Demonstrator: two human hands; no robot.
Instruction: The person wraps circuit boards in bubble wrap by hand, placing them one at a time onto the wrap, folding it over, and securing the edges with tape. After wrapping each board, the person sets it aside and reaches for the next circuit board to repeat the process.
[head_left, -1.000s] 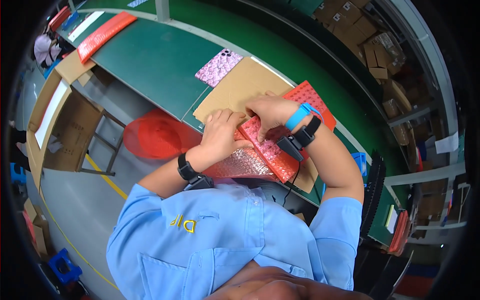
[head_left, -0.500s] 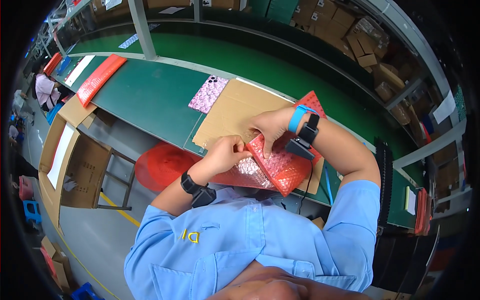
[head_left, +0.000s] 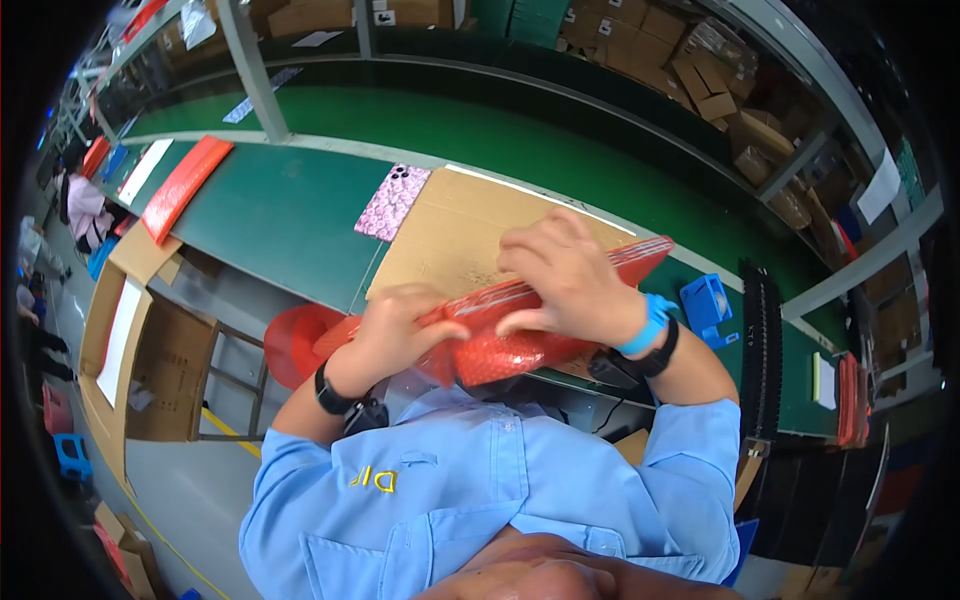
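A red bubble-wrap packet (head_left: 515,362) is raised above the bench's near edge, tilted, with its long striped edge running up to the right. My left hand (head_left: 405,325) is closed on the left part of that edge, thumb toward the right, slightly blurred by motion. My right hand (head_left: 570,270) grips the packet further right, thumb underneath and fingers bent over the top. Below both hands lies a brown cardboard sheet (head_left: 455,225). A pink patterned flat panel (head_left: 392,203) with dark round spots at one corner rests left of the cardboard.
A blue tape dispenser (head_left: 706,303) stands to the right, beside a black ridged strip (head_left: 763,350). Another red packet (head_left: 187,188) lies further left on the green bench (head_left: 285,205). An open carton (head_left: 175,370) stands at left; a red round object (head_left: 297,345) is below the bench edge.
The packet has been lifted and turned, so its edge now faces up. Both hands have shifted, with my right hand now over the top edge. The blue tape dispenser has come into sight.
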